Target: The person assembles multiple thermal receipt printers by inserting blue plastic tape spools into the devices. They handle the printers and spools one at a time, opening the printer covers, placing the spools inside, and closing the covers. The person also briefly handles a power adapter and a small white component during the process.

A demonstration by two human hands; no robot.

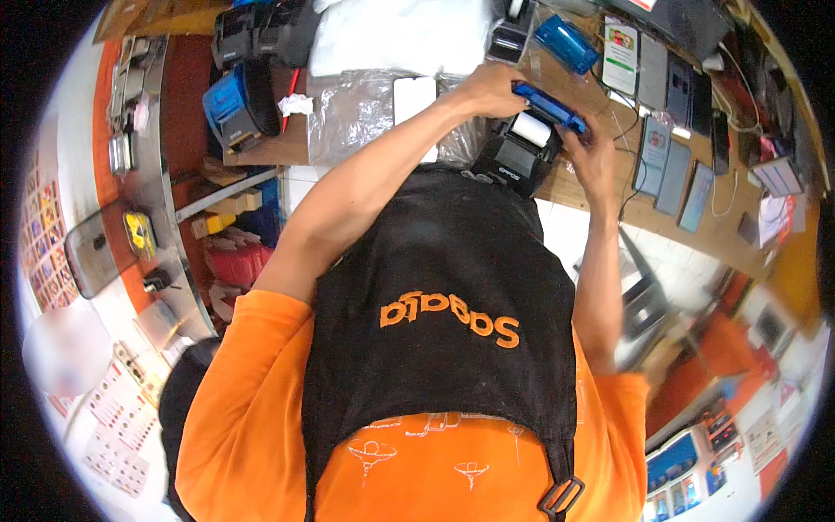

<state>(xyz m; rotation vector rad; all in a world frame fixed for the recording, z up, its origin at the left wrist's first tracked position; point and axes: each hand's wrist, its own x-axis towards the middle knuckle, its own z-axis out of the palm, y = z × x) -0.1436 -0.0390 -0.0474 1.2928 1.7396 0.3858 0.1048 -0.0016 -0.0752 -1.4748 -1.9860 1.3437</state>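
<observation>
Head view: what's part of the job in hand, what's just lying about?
In the job:
- blue part, held by left hand and right hand
- black printer
- paper roll

Apparently lying about:
- phones on the right
- red stick
- crumpled white paper

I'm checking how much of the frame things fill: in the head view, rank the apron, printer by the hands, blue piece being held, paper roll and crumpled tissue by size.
Largest to smallest, as they look:
1. Apron, partly because it's near the camera
2. Printer
3. Blue piece
4. Paper roll and crumpled tissue: too alike to rank
</observation>
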